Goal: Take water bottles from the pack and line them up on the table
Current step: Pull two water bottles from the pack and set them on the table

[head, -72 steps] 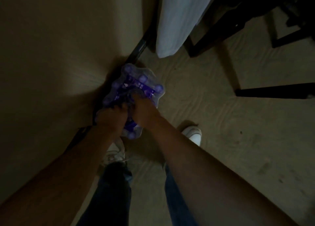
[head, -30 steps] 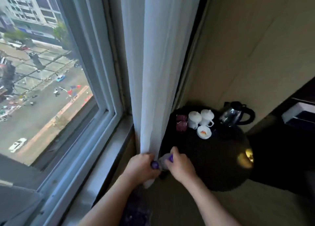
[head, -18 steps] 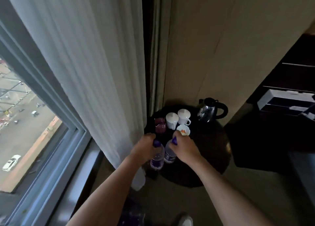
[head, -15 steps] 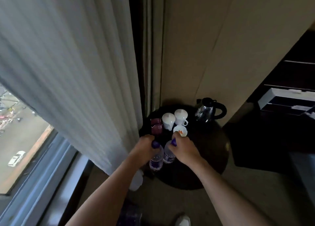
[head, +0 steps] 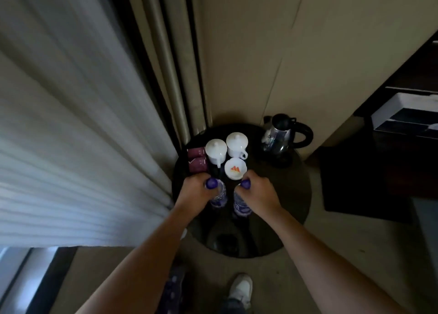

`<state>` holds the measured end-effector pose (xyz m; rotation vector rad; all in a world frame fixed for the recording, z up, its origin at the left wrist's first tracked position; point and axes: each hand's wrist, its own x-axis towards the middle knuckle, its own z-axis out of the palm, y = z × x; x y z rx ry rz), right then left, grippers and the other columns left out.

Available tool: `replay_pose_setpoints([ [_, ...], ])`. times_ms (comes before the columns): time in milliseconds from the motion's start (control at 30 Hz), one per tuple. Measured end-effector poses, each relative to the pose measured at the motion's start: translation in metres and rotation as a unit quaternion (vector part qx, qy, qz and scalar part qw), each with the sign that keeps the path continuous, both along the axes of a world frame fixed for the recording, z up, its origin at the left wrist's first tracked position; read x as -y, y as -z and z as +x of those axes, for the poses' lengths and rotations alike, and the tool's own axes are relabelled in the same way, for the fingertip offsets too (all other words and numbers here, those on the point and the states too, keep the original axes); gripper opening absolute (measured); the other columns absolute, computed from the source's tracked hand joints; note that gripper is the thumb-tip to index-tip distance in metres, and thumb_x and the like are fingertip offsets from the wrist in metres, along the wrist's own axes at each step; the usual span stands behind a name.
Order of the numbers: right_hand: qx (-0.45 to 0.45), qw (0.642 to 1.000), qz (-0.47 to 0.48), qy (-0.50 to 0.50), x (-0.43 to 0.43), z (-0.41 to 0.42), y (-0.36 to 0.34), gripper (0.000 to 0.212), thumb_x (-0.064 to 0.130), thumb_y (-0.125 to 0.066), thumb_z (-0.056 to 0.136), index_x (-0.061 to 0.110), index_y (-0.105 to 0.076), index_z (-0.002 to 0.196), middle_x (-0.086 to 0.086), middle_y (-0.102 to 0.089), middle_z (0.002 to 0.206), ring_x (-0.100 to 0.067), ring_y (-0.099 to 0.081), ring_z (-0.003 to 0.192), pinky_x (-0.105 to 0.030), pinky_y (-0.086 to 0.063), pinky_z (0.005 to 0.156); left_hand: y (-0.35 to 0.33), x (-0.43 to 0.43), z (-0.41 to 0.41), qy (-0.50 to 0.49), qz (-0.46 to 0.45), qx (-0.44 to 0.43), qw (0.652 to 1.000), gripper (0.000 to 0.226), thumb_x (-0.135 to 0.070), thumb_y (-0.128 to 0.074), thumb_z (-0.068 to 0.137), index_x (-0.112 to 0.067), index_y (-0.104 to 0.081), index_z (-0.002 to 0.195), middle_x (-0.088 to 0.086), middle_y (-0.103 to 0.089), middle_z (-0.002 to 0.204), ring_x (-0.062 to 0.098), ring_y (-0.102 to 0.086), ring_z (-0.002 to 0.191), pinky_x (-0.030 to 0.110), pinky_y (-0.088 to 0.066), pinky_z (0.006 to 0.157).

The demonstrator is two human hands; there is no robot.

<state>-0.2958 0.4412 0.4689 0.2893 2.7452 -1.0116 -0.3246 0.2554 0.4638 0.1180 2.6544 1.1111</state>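
Two clear water bottles with purple caps and purple labels stand upright side by side on the round black table (head: 291, 209). My left hand (head: 193, 192) grips the left bottle (head: 219, 195) around its neck. My right hand (head: 259, 195) grips the right bottle (head: 239, 205) the same way. The pack of bottles (head: 174, 290) shows dimly on the floor below my left forearm, mostly hidden.
Behind the bottles on the table stand two white lidded cups (head: 215, 151), a small white dish (head: 235, 168), dark red sachets (head: 197, 160) and an electric kettle (head: 282, 133). A white curtain (head: 71, 147) hangs at the left. A dark cabinet (head: 379, 171) stands right. My shoe (head: 240, 287) is below.
I have gone from the pack on the floor up to the table with a bottle in each hand. Over the last half second the bottles moved slightly apart and settled on the tabletop.
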Motion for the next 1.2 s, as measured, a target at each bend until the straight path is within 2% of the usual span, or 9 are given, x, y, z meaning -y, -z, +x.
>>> replay_pose_setpoints([
  [167,-0.005,1.0,-0.027,0.002,-0.018,0.002,0.018,0.021,0.035,-0.066,0.072,0.019,-0.056,0.083,-0.004,-0.065,0.072,-0.022,-0.064,0.07,-0.042,-0.054,0.064,0.016,-0.014,-0.005,0.002,0.021,-0.007,1.0,0.019,-0.022,-0.075,0.071,-0.008,-0.061,0.073,0.003,-0.063,0.066,0.015,-0.06,0.062,0.03,-0.047,0.058],
  [333,-0.008,0.997,-0.065,0.038,-0.021,-0.004,0.028,0.015,0.028,-0.067,0.071,0.018,-0.06,0.08,-0.001,-0.065,0.074,-0.017,-0.063,0.073,-0.04,-0.053,0.067,0.026,-0.02,-0.014,0.024,0.049,-0.007,0.998,0.019,-0.023,-0.075,0.072,-0.018,-0.058,0.078,-0.008,-0.06,0.071,-0.001,-0.057,0.066,0.011,-0.042,0.058],
  [467,0.037,0.997,-0.055,0.042,-0.016,-0.009,0.036,0.029,0.044,-0.067,0.072,0.023,-0.055,0.087,0.003,-0.063,0.084,-0.016,-0.063,0.081,-0.037,-0.055,0.069,0.035,-0.019,-0.013,0.081,0.062,-0.009,0.995,0.031,-0.023,-0.073,0.076,-0.019,-0.062,0.104,0.0,-0.063,0.098,0.007,-0.059,0.087,0.02,-0.042,0.075],
  [533,0.06,0.996,-0.041,0.043,-0.015,-0.006,0.04,0.043,0.054,-0.069,0.07,0.022,-0.051,0.092,0.002,-0.061,0.088,-0.016,-0.062,0.081,-0.037,-0.056,0.069,0.039,-0.016,-0.008,0.073,0.103,0.008,0.992,0.033,-0.024,-0.075,0.076,-0.022,-0.061,0.106,-0.01,-0.063,0.095,-0.007,-0.058,0.087,0.01,-0.042,0.074],
  [633,0.073,0.994,-0.048,0.068,-0.018,-0.005,0.043,0.043,0.051,-0.075,0.068,0.023,-0.05,0.091,0.005,-0.058,0.087,-0.01,-0.06,0.078,-0.029,-0.053,0.063,0.046,-0.011,-0.003,0.05,0.149,0.034,0.987,0.032,-0.024,-0.077,0.074,-0.029,-0.06,0.101,-0.023,-0.059,0.087,-0.026,-0.051,0.081,-0.004,-0.037,0.066],
  [700,0.073,0.994,-0.051,0.064,-0.019,-0.005,0.042,0.039,0.045,-0.077,0.069,0.023,-0.052,0.091,0.006,-0.057,0.086,-0.007,-0.057,0.077,-0.025,-0.049,0.061,0.049,-0.008,-0.003,0.038,0.176,0.057,0.982,0.031,-0.024,-0.078,0.074,-0.03,-0.06,0.099,-0.02,-0.062,0.089,-0.021,-0.055,0.08,-0.002,-0.041,0.066],
  [867,0.049,0.996,-0.061,0.047,-0.022,-0.007,0.035,0.03,0.03,-0.078,0.071,0.027,-0.058,0.093,0.013,-0.056,0.084,-0.001,-0.053,0.075,-0.016,-0.038,0.056,0.053,-0.01,-0.007,0.035,0.2,0.084,0.976,0.037,-0.023,-0.08,0.072,-0.019,-0.066,0.106,-0.002,-0.069,0.104,0.008,-0.062,0.098,0.024,-0.048,0.086],
  [1000,0.059,0.993,-0.079,0.058,-0.022,-0.005,0.037,0.039,0.025,-0.076,0.072,0.025,-0.059,0.107,0.003,-0.059,0.104,-0.013,-0.056,0.096,-0.024,-0.045,0.067,0.056,-0.009,-0.01,0.052,0.201,0.075,0.975,0.029,-0.028,-0.08,0.072,-0.028,-0.067,0.097,-0.01,-0.067,0.095,-0.004,-0.058,0.088,0.015,-0.044,0.077],
  [1200,0.07,0.989,-0.096,0.086,-0.015,-0.004,0.039,0.024,0.029,-0.068,0.074,0.029,-0.059,0.096,0.009,-0.056,0.086,-0.006,-0.051,0.073,-0.024,-0.04,0.054,0.057,-0.004,-0.018,0.09,0.196,0.076,0.973,0.02,-0.03,-0.077,0.075,-0.039,-0.063,0.086,-0.018,-0.065,0.091,-0.013,-0.054,0.085,0.015,-0.044,0.076],
])
